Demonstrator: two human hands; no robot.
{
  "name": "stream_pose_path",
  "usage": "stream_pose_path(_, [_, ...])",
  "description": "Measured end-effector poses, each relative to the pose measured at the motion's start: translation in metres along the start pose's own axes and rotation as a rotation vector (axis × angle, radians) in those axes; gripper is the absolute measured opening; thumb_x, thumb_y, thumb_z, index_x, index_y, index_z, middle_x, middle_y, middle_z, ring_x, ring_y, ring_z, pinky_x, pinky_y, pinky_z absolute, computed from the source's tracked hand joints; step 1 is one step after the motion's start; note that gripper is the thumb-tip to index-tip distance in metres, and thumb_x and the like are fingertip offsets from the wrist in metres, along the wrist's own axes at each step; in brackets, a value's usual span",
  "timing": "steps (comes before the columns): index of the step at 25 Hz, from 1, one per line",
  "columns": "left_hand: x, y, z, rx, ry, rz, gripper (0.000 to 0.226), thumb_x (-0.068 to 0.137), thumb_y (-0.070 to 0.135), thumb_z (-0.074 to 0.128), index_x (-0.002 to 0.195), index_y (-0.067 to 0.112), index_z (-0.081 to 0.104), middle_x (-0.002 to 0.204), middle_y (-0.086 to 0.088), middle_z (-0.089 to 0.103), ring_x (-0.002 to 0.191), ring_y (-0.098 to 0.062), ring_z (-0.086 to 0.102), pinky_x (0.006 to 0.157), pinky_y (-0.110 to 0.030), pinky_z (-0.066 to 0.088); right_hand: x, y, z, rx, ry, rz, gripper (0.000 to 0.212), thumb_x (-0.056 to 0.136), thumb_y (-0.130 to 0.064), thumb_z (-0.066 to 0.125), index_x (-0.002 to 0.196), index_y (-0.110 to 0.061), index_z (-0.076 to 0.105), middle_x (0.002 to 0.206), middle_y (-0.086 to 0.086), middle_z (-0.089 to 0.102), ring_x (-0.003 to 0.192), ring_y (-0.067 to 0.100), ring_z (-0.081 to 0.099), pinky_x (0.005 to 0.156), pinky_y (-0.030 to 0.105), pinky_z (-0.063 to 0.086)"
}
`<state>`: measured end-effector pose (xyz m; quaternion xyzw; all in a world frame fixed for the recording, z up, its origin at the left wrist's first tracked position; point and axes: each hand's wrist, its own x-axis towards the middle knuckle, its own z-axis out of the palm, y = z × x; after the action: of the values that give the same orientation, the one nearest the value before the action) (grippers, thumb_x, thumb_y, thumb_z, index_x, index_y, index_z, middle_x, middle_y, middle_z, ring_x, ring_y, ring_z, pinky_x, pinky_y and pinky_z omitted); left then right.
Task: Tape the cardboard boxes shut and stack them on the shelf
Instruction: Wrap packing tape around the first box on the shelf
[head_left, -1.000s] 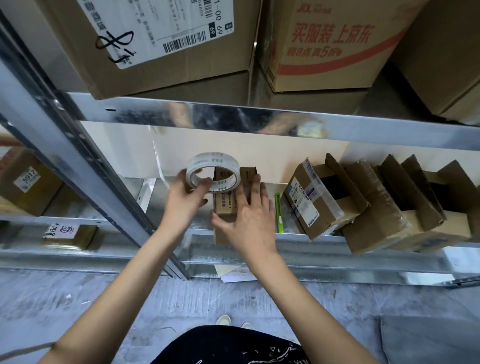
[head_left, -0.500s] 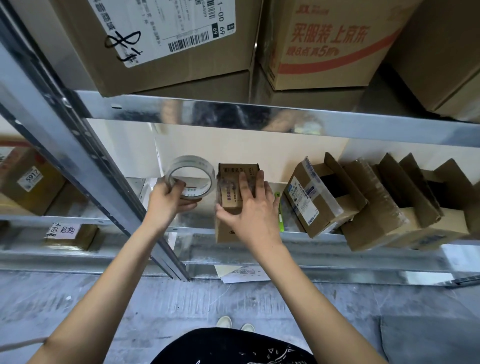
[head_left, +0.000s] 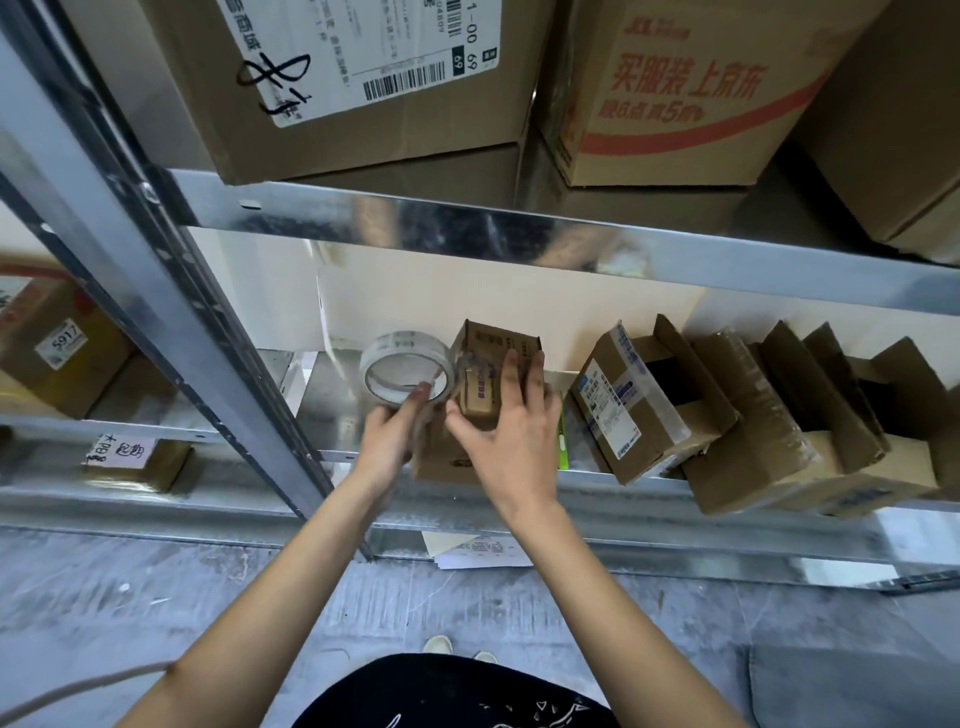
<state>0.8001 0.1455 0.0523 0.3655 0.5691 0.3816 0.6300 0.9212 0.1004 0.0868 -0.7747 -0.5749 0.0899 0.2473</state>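
Note:
A small brown cardboard box (head_left: 485, 358) stands on the metal shelf (head_left: 597, 483), on top of another small box (head_left: 441, 460). My right hand (head_left: 511, 423) grips the upper box from the front, thumb on its left side and fingers over its top. My left hand (head_left: 392, 434) holds a roll of clear packing tape (head_left: 405, 371) upright, right against the box's left side. A strip of tape looks stretched from the roll onto the box.
Several open cardboard boxes (head_left: 654, 400) lean together to the right on the same shelf. A green cutter (head_left: 563, 441) lies between them and my right hand. Large cartons (head_left: 363, 78) fill the shelf above. A steel upright (head_left: 171, 291) stands at left. Papers (head_left: 472, 548) lie below.
My left hand swung the tape roll out to the left, then brought it back against the box's left side. My right hand has stayed on the box, which now looks tilted.

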Motion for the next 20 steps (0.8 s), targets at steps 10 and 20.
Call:
stream_pose_path(10, [0.016,0.001,0.037,0.945,0.096,0.003,0.089,0.074,0.085,0.033,0.148,0.037,0.02,0.159,-0.005,0.0,0.144,-0.036,-0.01,0.105,-0.071,-0.007,-0.013,0.057,0.046,0.731,-0.008,0.209,0.072,0.08,-0.053,0.049,0.145,-0.026,0.033,0.15,-0.014,0.031,0.139,0.003,0.027,0.113,0.019,0.022])
stream_pose_path(20, [0.022,-0.021,0.077,1.345,0.091,0.063,0.069,0.084,0.072,0.027,0.147,0.045,0.016,0.159,-0.01,-0.006,0.14,-0.047,-0.014,0.101,-0.077,0.002,-0.011,0.118,0.044,0.383,-0.272,0.23,0.05,0.1,-0.037,0.037,0.143,-0.011,0.039,0.149,0.009,0.038,0.137,0.024,0.036,0.108,0.028,0.029])
